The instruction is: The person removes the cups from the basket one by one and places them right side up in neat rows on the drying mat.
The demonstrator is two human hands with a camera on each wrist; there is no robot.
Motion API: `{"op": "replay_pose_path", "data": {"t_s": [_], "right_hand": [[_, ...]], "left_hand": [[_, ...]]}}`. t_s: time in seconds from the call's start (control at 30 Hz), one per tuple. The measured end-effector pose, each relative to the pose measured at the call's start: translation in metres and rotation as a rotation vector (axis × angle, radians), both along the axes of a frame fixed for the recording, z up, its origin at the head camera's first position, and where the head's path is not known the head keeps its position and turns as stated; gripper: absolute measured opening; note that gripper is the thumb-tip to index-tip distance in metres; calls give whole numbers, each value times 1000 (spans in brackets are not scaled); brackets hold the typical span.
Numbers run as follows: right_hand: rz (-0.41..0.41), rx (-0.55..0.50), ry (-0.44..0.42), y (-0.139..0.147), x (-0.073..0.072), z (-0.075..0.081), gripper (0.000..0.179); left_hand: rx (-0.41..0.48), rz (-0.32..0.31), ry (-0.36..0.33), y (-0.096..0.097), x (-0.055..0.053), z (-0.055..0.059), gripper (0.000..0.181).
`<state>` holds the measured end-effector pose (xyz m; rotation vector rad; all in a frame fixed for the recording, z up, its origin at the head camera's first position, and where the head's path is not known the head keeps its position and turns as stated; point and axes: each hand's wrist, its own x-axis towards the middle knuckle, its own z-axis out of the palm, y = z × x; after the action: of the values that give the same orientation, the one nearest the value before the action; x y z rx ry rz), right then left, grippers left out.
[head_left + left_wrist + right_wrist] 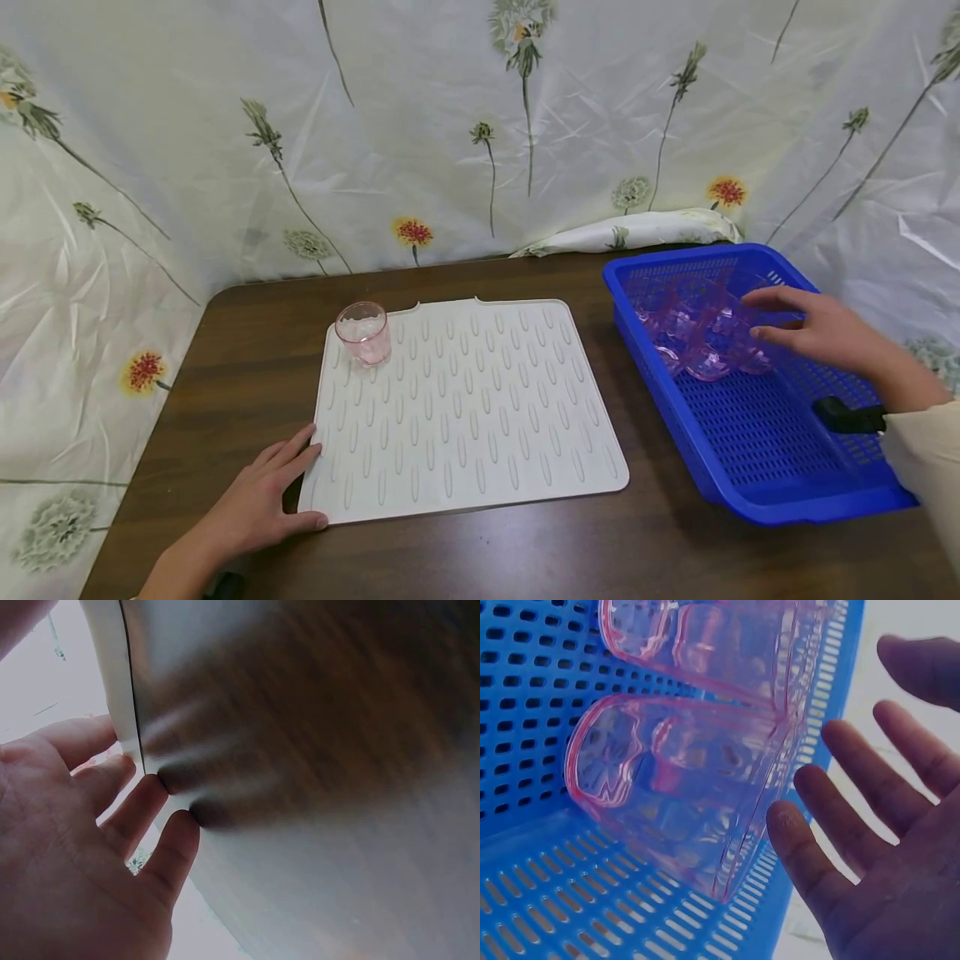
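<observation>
The right hand (821,333), empty fingers parted, hovers by transparent pink tumblers (708,362) in a blue plastic basket (757,458); the left hand (262,504), empty fingers spread, touches a white rectangular mat (465,408).

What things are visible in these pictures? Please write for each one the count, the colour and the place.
Table: one, dark brown, under the mat and basket
Ridged mat: one, white, on the table
Single glass: one, clear pink, on the mat's far left corner
Basket: one, blue, on the table's right side
Grouped glasses: several, exact count unclear, clear pink, inside the basket
Flowered cloth: count unclear, pale, behind and beside the table
Black wrist devices: two, black, one at each wrist
Sleeve: one clearly seen, cream, right arm
Left hand: one, bare, at the mat's near left corner
Right hand: one, bare, above the basket
</observation>
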<state>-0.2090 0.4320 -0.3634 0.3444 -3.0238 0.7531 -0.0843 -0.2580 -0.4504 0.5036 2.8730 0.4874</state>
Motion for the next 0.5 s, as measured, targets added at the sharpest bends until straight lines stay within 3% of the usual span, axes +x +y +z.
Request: {"op": "replay_pose_path", "data": {"t_s": [0.2, 0.37, 0.5], "right_hand": [[41, 165, 26, -14, 0, -3, 52], [128, 220, 115, -20, -1, -7, 60], [147, 268, 124, -23, 0, -7, 65]], "left_hand": [[-2, -2, 3, 0, 0, 0, 95], [7, -5, 20, 0, 1, 0, 94], [9, -5, 16, 0, 0, 0, 94]]}}
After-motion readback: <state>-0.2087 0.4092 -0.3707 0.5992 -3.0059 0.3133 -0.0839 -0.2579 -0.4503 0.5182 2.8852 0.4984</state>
